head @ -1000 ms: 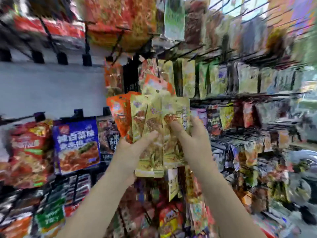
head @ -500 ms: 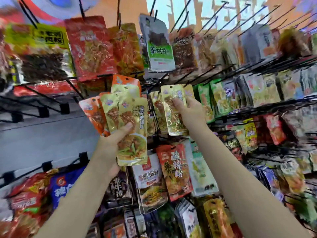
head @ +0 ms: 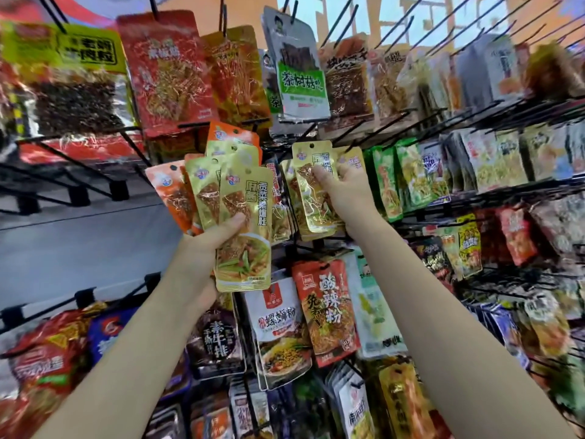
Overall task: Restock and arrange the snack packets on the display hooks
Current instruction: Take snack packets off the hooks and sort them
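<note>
My left hand grips a fanned bundle of several snack packets, gold ones in front and orange ones behind, held up before the rack's left side. My right hand holds a single gold packet by its upper part, thumb across its front, raised against the hanging gold packets of the middle row. The hole at that packet's top sits close to the black hook there. Whether the packet is on the hook I cannot tell.
Black wire hooks jut from the rack on every row, thick with hanging packets. Red and gold packs hang above, green ones to the right, noodle packs below. Bare hooks and a grey panel lie left.
The view tilted up the rack. My right hand drew one gold packet out of the bundle and lifted it right to the middle row. My left hand rose with the bundle.
</note>
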`<state>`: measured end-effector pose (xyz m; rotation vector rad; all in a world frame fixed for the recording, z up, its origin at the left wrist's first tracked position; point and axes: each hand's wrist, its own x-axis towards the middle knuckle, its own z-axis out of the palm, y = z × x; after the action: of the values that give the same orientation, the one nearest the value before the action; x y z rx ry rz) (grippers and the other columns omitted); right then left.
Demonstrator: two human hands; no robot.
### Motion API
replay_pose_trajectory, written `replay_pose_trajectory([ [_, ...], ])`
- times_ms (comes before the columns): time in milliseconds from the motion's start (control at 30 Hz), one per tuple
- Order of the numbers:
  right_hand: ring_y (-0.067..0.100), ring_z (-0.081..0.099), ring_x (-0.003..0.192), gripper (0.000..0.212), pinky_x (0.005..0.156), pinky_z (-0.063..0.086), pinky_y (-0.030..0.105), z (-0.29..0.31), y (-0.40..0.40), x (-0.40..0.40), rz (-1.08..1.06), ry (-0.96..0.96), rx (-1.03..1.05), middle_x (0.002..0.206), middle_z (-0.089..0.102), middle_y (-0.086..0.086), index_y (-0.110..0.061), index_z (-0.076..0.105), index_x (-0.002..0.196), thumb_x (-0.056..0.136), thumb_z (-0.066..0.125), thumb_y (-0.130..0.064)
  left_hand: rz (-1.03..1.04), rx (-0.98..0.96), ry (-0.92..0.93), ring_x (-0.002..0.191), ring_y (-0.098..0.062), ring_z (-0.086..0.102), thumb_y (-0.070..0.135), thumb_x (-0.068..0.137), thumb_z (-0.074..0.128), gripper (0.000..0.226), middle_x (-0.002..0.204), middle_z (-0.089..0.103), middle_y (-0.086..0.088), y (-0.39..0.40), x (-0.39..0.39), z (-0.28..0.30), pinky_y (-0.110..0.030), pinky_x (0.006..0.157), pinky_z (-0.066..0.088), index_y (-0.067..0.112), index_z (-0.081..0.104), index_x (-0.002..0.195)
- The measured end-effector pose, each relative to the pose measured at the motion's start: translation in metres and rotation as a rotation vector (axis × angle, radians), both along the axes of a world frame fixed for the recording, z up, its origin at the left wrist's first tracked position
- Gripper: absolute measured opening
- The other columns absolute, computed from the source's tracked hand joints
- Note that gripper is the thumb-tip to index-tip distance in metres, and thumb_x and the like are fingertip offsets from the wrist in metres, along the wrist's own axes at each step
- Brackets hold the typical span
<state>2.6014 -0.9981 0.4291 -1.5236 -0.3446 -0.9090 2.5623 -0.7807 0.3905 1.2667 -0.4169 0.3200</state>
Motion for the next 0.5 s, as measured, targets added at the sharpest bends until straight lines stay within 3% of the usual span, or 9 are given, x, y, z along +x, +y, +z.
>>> replay_pose_trajectory([
  [167, 0.026, 0.034, 0.146, 0.073, 0.119, 0.031, 0.042, 0.004, -0.005, 0.000, 0.002, -0.002, -0.009, 0.159, 0.037, 0.012, -0.002, 0.032, 0.154, 0.099, 0.059, -0.044, -0.008, 0.027, -0.027, 0.112, -0.037, 0.070, 0.040, 0.070, 0.085, 0.063, 0.120, 0.073, -0.017, -0.001, 0.005, 0.001, -0.060, 0.102, 0.051, 0.008, 0.068, 0.121],
  [233, 0.025, 0.034, 0.146, 0.072, 0.117, 0.031, 0.040, 0.004, -0.006, 0.002, 0.008, -0.024, -0.008, 0.159, 0.037, 0.011, -0.003, 0.032, 0.154, 0.100, 0.059, -0.042, -0.002, 0.023, -0.038, 0.112, -0.037, 0.070, 0.039, 0.070, 0.085, 0.067, 0.122, 0.072, -0.017, -0.004, 0.001, 0.004, -0.060, 0.102, 0.051, 0.007, 0.065, 0.126],
  [300, 0.025, 0.039, 0.143, 0.067, 0.115, 0.035, 0.039, 0.001, -0.005, 0.004, -0.008, -0.052, -0.002, 0.154, 0.042, 0.009, -0.007, 0.037, 0.152, 0.099, 0.061, -0.040, -0.014, 0.031, -0.040, 0.112, -0.037, 0.070, 0.031, 0.078, 0.083, 0.057, 0.122, 0.072, -0.017, -0.006, -0.003, 0.006, -0.057, 0.100, 0.053, 0.007, 0.065, 0.126],
  [367, 0.024, 0.044, 0.137, 0.059, 0.114, 0.038, 0.042, -0.002, -0.003, 0.005, -0.048, -0.097, -0.002, 0.147, 0.048, 0.002, -0.015, 0.042, 0.147, 0.097, 0.065, -0.034, -0.040, 0.023, -0.043, 0.106, -0.033, 0.072, 0.017, 0.086, 0.075, 0.034, 0.116, 0.075, -0.013, -0.007, -0.005, 0.007, -0.050, 0.092, 0.057, 0.010, 0.069, 0.119],
  [433, 0.022, 0.050, 0.126, 0.053, 0.108, 0.042, 0.040, -0.004, -0.002, 0.002, -0.081, -0.156, -0.038, 0.133, 0.048, -0.018, -0.023, 0.043, 0.144, 0.097, 0.066, -0.026, -0.068, 0.014, -0.043, 0.103, -0.032, 0.074, 0.010, 0.090, 0.069, 0.025, 0.114, 0.076, -0.012, -0.010, -0.008, 0.007, -0.048, 0.089, 0.058, 0.012, 0.072, 0.115],
  [500, 0.009, 0.054, 0.099, 0.046, 0.091, 0.047, 0.033, -0.004, -0.003, 0.001, -0.089, -0.201, -0.094, 0.110, 0.046, -0.029, -0.027, 0.049, 0.140, 0.097, 0.065, -0.021, -0.063, 0.019, -0.042, 0.104, -0.033, 0.073, 0.008, 0.091, 0.068, 0.025, 0.115, 0.075, -0.012, -0.011, -0.010, 0.007, -0.050, 0.091, 0.057, 0.011, 0.072, 0.116],
])
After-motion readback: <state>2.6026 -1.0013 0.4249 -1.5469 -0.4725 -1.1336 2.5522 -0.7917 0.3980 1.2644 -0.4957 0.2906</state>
